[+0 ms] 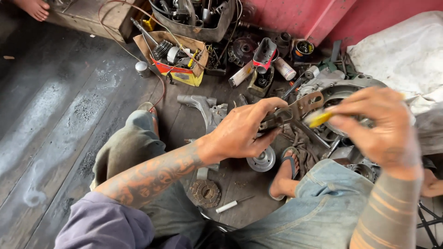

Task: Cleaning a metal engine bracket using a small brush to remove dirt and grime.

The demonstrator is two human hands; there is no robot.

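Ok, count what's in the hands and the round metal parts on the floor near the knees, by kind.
Flat metal bracket, held in left hand: 1
Yellow tool, held in right hand: 1
Silver pulley wheel: 1
Brown toothed disc: 1
Total: 4

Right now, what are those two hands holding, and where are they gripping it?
The left hand grips a flat metal bracket by its near end. The right hand pinches a small yellow object by one end, against the bracket; it is blurred.

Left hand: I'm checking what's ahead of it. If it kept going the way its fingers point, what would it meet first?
Probably the right hand with its yellow tool, just past the metal bracket the left hand holds; depth is unclear.
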